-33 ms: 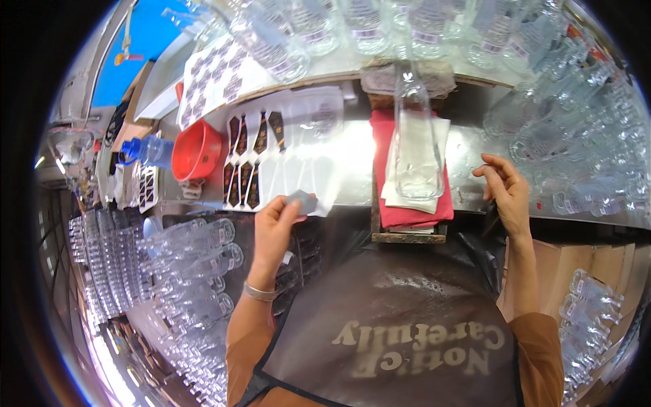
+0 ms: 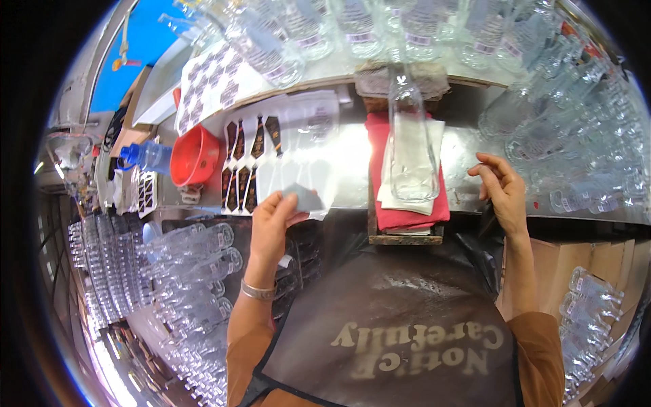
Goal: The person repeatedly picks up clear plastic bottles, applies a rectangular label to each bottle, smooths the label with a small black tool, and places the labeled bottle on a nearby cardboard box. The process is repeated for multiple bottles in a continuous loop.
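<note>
My left hand (image 2: 273,220) pinches a flat grey piece (image 2: 304,199) with an angled outline at the front edge of the bench. Just beyond it lies a white label sheet (image 2: 319,149) bearing several dark, tie-shaped labels (image 2: 258,139); part of the sheet has only pale outlines. A clear glass bottle (image 2: 415,163) rests on its side on a white cloth (image 2: 436,146) over a red cloth (image 2: 380,190), its neck pointing away from me. To the right of the bottle, my right hand (image 2: 505,195) hovers with fingers loosely bent and apart, holding nothing visible.
A red bowl (image 2: 196,159) and a blue-capped plastic bottle (image 2: 150,156) stand left of the label sheet. Upright glass bottles (image 2: 359,34) fill the raised shelf, and more bottles (image 2: 563,136) crowd the right. Stacked bottles (image 2: 186,261) lie low on the left. A wooden support (image 2: 407,239) borders the cloths.
My left hand and the grey piece have shifted slightly, and the piece is tilted a little differently. The bottle stays on the cloths; my right hand is still empty.
</note>
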The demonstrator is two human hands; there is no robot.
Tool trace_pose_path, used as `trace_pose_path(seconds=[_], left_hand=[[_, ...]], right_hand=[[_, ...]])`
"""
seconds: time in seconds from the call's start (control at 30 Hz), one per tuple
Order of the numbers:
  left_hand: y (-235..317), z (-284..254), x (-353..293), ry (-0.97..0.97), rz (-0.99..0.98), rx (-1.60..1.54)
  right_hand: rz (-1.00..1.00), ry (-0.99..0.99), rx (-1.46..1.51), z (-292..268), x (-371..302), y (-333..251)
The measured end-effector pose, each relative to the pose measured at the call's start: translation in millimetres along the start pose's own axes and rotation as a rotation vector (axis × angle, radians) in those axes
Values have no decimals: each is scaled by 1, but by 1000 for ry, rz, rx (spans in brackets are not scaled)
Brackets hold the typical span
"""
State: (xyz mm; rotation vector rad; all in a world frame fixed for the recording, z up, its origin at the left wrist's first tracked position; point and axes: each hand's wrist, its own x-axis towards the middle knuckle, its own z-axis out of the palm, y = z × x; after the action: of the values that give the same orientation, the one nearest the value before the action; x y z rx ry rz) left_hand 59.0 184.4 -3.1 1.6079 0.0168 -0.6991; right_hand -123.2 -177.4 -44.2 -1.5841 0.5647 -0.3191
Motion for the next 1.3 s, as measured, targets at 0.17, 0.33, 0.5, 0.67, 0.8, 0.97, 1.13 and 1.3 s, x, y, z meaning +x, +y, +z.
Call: trace_pose_path(seconds=[0.17,0.33,0.5,0.67,0.8,0.97,1.13,1.3], left_hand=[[51,90,44,-83,607,26],[71,147,43,-129,1321,866],[48,146,34,-273,1260,1002],[47,137,46,-270,1138,757],[43,141,66,-153,996,785],[46,137,75,-189,1058,908],[54,141,79,-213,1073,934],[52,143,78,-215,1027,906]], right_hand=[[-41,-35,-31,11,7,-16],[-47,-72,13,14,9,-18],[-30,-126,-19,12,15,-19],[-17,-198,-1,33,31,-44],[-159,-265,-184,55,41,-46],[-197,-228,-228,61,31,-39],[-161,-213,-243,64,30,-43],[-176,-212,-198,64,31,-39]])
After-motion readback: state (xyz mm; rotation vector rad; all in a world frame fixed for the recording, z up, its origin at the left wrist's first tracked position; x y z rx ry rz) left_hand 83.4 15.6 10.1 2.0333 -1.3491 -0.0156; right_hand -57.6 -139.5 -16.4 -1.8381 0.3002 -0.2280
